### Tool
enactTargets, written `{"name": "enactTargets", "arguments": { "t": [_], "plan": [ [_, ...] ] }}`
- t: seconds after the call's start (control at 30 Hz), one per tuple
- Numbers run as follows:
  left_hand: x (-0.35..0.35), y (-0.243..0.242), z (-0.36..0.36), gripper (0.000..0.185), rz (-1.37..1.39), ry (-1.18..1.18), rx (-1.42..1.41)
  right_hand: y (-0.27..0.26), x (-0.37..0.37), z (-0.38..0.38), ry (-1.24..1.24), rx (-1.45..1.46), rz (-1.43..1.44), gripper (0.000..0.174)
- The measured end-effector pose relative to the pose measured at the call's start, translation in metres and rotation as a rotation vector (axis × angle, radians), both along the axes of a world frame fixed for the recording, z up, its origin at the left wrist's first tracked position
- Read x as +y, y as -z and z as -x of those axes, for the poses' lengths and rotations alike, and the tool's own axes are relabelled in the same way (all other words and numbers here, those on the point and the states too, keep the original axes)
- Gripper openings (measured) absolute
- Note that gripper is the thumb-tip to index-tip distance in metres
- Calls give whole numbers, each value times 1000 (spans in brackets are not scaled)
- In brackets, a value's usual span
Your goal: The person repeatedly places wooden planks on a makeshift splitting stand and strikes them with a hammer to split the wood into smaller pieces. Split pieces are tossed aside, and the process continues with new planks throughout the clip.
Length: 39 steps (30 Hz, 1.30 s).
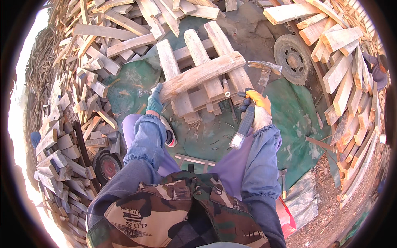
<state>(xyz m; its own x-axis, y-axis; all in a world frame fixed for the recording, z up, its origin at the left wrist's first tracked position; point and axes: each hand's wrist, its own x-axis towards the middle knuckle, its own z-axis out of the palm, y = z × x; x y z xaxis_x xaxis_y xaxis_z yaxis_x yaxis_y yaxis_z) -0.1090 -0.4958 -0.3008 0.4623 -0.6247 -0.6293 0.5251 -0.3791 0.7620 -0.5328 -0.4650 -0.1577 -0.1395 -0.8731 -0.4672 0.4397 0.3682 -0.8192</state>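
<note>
My left hand [154,99], in a teal glove, grips the near left end of a weathered wooden board [201,74]. This board slants across three roughly parallel planks [194,46], its far right end raised in the view. The planks rest over crosswise timber [198,98] low to the ground. In my right hand [260,104], gloved in yellow and white, is a claw hammer [246,121]. Its head points away from me and its wrapped handle towards me. A tool with a pale-ended handle [225,87] lies among the planks, partly hidden by the board.
Heaps of cut timber rise at left [102,59] and right [344,71]. Wheels stand at right [292,59] and lower left [108,166]. Green sheeting [288,124] covers the ground. Another hammer [283,183] lies by my right side. A person [376,69] is at far right.
</note>
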Motion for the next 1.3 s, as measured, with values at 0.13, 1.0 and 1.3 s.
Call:
{"name": "enactTargets", "arguments": {
  "t": [0.13,1.0,1.3],
  "plan": [
    [-50,-132,-9,47,202,-11,-509,0,-6,2,59,-20,-61,17],
    [-154,-375,89,77,434,856,-1696,-27,16,-22,-116,313,138,20],
    [-160,-370,73,75,545,898,-1462,89,-2,-74,-431,954,-91,50]
  ]
}}
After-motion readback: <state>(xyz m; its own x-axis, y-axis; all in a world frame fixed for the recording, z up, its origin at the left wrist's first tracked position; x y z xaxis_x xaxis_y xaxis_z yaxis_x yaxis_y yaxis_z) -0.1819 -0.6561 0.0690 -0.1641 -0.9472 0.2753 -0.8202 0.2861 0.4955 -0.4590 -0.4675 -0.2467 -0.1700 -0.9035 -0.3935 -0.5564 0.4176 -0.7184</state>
